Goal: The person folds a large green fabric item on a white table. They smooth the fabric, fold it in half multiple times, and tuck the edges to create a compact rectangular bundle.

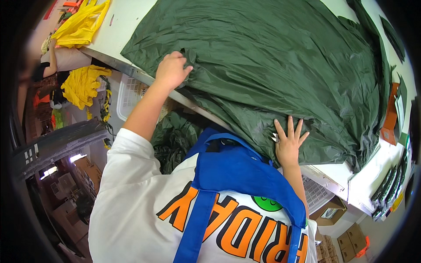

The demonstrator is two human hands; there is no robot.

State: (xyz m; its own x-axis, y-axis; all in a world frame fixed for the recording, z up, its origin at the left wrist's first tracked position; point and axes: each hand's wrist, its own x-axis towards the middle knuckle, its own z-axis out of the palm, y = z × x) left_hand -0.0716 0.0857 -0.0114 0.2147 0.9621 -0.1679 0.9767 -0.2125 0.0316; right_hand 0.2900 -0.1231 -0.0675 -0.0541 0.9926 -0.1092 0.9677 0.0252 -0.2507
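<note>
- Nearest to me is my own body: I wear one white shirt with orange letters and one blue apron with straps over it.
- My right hand lies flat on the green fabric, with the fingers spread wide and released; it presses on the part of the sheet that hangs over the near edge of the table, and it grasps nothing.
- My left hand is further up, at the left border of the same fabric. The fingers are bent over a fold of it, so it grips the cloth lightly at the table edge.
- I count one big dark green sheet; it covers most of the white table and is full of wrinkles.
- Under the table, between my two arms, one more dark green bundle lies, and beside it one white plastic basket.
- Far at the left I see two yellow fabrics: one on the table corner, one lower down.
- There also is the arm of another person.
</note>
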